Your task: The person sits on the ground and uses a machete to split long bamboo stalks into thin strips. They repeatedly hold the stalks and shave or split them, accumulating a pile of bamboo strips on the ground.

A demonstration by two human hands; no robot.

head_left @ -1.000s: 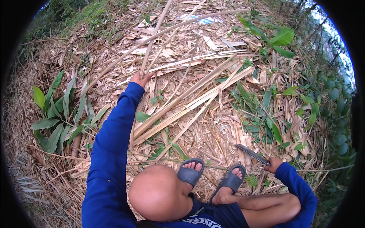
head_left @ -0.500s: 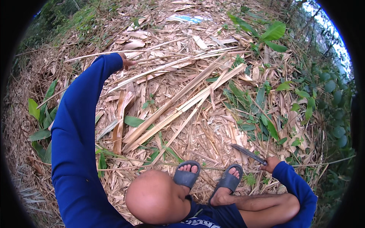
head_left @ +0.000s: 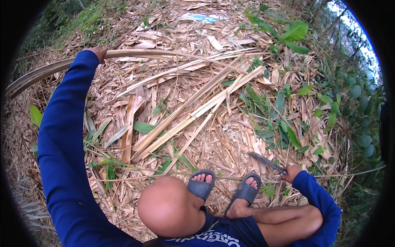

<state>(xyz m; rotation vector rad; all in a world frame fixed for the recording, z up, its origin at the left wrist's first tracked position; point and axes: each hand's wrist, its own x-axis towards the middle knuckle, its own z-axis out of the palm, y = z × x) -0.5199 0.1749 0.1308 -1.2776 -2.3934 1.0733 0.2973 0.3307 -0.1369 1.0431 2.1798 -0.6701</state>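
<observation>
Far out to the left, my left hand (head_left: 100, 53) is closed around a long split stalk (head_left: 140, 53). The tan-brown stalk bends from the left rim behind my sleeve and tapers toward the middle. My right hand (head_left: 291, 174) grips a knife (head_left: 267, 162) by its handle end, low beside my right foot. Its dark blade lies slantwise over the litter, tip toward upper left. Between my hands, several pale split strips (head_left: 197, 111) rest in a diagonal bundle on the ground.
My bare knee (head_left: 168, 206) and feet in grey slide sandals (head_left: 201, 187) are at the bottom. Dry chips and husks cover the ground. Green leafy plants (head_left: 294, 36) grow at the right, a thin stem (head_left: 345, 175) crosses low, and a blue-white scrap (head_left: 203, 18) lies far off.
My left hand has moved further left and now holds the long stalk, whose broad end shows raised at the left rim. My right hand and the knife have hardly moved.
</observation>
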